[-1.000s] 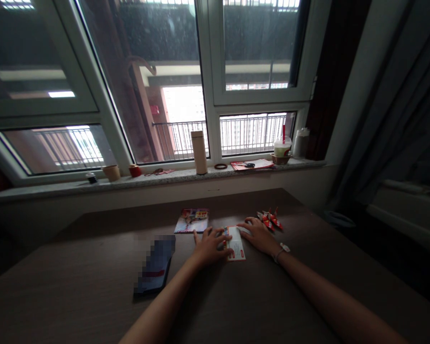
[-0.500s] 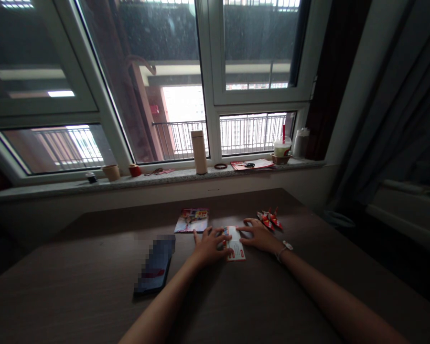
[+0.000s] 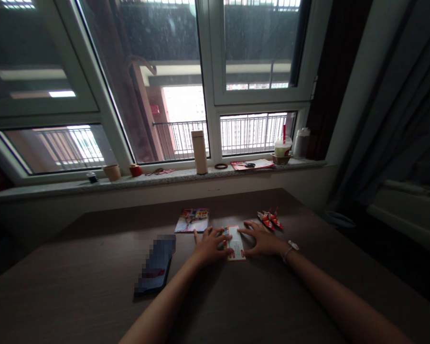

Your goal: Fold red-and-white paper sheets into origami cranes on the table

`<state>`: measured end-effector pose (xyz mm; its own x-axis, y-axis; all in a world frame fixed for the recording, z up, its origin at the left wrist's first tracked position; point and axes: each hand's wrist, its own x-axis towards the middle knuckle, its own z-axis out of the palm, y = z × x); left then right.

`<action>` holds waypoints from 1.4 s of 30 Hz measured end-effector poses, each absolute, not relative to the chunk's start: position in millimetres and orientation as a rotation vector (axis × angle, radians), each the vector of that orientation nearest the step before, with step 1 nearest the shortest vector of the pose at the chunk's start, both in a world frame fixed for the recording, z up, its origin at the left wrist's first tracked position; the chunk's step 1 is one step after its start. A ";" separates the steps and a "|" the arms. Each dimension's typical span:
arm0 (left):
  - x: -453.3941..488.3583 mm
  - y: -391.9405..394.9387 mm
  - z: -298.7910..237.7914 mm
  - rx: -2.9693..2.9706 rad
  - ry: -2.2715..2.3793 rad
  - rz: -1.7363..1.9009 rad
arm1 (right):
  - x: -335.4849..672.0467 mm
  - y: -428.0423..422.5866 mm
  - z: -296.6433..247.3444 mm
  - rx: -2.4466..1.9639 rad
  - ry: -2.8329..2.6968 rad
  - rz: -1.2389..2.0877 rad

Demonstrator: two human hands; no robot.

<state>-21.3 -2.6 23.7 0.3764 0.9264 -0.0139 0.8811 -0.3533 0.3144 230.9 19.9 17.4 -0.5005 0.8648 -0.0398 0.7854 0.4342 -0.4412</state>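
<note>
A white printed paper with red marks (image 3: 236,244) lies flat on the dark wooden table (image 3: 93,296). My left hand (image 3: 210,245) lies on its left half with fingers spread and flat. My right hand (image 3: 262,239) presses on its right edge, fingers stretched out; a band is on that wrist. Folded red and white paper figures (image 3: 270,220) sit just beyond my right hand.
A colourful leaflet (image 3: 192,220) lies beyond my left hand and a dark phone (image 3: 155,264) lies to the left. The window sill (image 3: 57,185) carries a tall beige flask (image 3: 199,152), small cups (image 3: 112,172), a drink cup with a red straw (image 3: 282,145) and papers (image 3: 252,165).
My right hand has slid towards me along the paper's right edge. My left hand and the paper have stayed put.
</note>
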 end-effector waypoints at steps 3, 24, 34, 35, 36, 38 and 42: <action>-21.1 -2.9 23.7 2.368 1.602 0.246 | 231.4 16.8 18.2 -1.442 -2.514 0.653; -21.8 -1.9 21.6 2.379 1.595 0.264 | 234.1 19.8 -0.8 -1.192 -2.216 0.601; -20.9 -3.1 24.1 2.361 1.606 0.262 | 231.7 25.1 -4.5 -1.248 -2.162 0.588; -21.0 -2.7 23.8 2.363 1.607 0.264 | 231.7 26.2 -4.7 -1.260 -2.168 0.578; -21.2 -2.2 23.4 2.366 1.607 0.264 | 231.9 27.4 -4.8 -1.272 -2.176 0.568; -21.4 -1.5 22.6 2.371 1.606 0.258 | 232.1 29.6 -4.7 -1.300 -2.194 0.545; -21.4 -1.7 22.7 2.374 1.605 0.245 | 230.4 31.7 -2.8 -1.374 -2.212 0.482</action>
